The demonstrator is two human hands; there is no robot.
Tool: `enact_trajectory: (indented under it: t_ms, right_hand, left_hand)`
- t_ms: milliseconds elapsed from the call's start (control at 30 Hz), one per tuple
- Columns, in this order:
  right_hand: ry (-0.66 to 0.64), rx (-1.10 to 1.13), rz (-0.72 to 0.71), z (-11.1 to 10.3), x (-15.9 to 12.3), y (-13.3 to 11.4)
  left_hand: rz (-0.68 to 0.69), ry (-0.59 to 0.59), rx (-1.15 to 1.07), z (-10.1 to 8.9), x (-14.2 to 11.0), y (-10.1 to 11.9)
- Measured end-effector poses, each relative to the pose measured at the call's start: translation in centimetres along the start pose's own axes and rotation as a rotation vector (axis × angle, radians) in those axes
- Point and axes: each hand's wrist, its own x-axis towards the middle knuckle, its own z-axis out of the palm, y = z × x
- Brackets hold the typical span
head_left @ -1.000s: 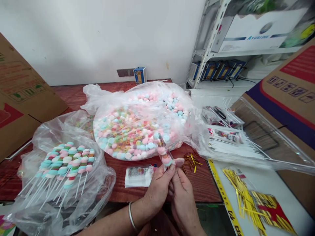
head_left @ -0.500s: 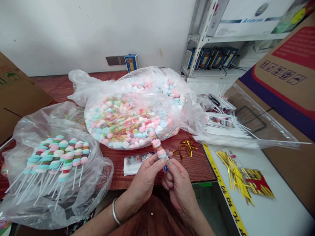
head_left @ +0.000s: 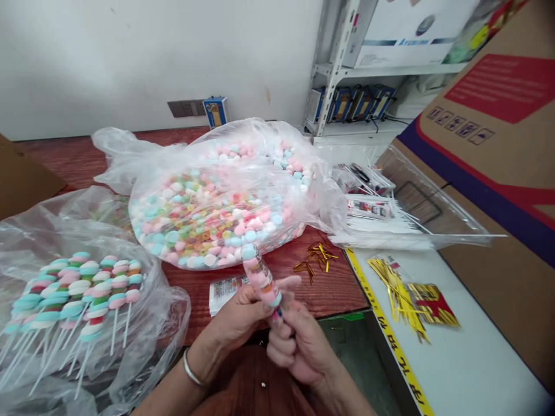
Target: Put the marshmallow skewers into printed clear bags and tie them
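A wrapped marshmallow skewer (head_left: 261, 277), pink, blue and orange in a clear printed sleeve, stands tilted between my hands. My left hand (head_left: 249, 306) grips it at the lower marshmallows, thumb in front and fingers behind, some tips showing past its right side. Just below, my right hand (head_left: 292, 341) is closed round the gathered bottom of the sleeve; the stick inside is hidden. Flat printed sleeves (head_left: 225, 293) lie beside my left hand. Loose gold twist ties (head_left: 318, 257) are scattered on the table beyond my right hand.
Unwrapped marshmallow skewers (head_left: 82, 289) lie on plastic at the left. Behind my hands sits a large clear bag of candies (head_left: 217, 214). White sticks (head_left: 381, 225), a bundle of yellow ties (head_left: 399, 294) and a big carton (head_left: 489, 190) are at the right.
The skewer has risen and now shows more of its length above my left hand. My right hand has closed into a fist round its lower end. The view has swung slightly right.
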Motion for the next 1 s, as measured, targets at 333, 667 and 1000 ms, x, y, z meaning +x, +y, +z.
enact_trajectory:
  t_ms: [333,667,1000]
  right_hand:
    - [0.395,-1.368,-0.519,-4.0,-0.5,-2.2]
    - [0.778,-2.13,-0.724,-9.8,2.0,-9.6]
    - [0.771,-2.34,-0.76,-9.2,2.9,-9.7]
  left_hand:
    - [0.207,0.289,0.449,-1.9,-0.7,0.7]
    - [0.439,0.487,0.995,-3.0,-1.0,0.9]
    - [0.192,0.513,0.731,-3.2,-0.2,0.4]
